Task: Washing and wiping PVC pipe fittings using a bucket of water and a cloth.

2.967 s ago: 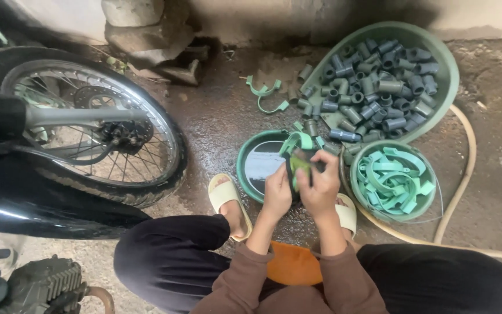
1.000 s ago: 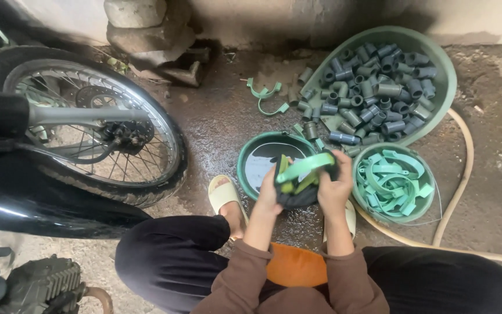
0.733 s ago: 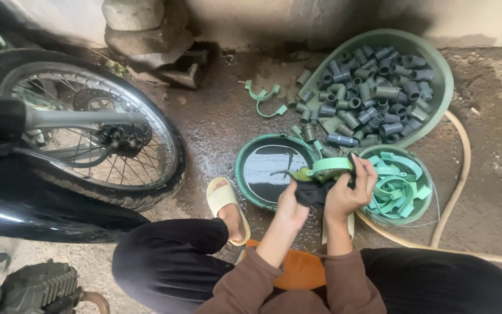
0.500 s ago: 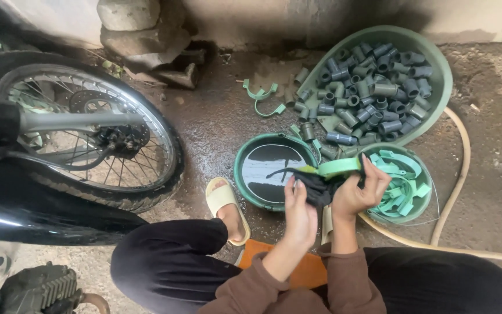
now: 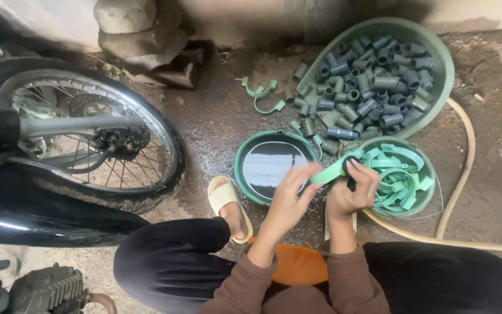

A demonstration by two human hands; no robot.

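Note:
My left hand [image 5: 290, 196] and my right hand [image 5: 352, 191] together hold a light green plastic clamp strip [image 5: 331, 172] just above the ground. The right hand also grips a dark cloth-like piece [image 5: 350, 164] against the strip. The hands hover between two round green basins. The left basin [image 5: 244, 174] holds dark water. The right basin [image 5: 428, 195] is full of several green clamp strips [image 5: 397, 174].
A large tilted green tub [image 5: 437, 52] holds many short grey-green pipe fittings, some spilled on the wet ground. Loose green clamps [image 5: 261, 96] lie nearby. A motorcycle wheel [image 5: 88, 139] stands at left, a tan hose [image 5: 466, 174] curves at right. My sandaled foot [image 5: 228, 203] rests beside the water basin.
Both hands have lifted from the water basin and shifted right toward the clamp-filled basin, carrying the green strip and the dark piece.

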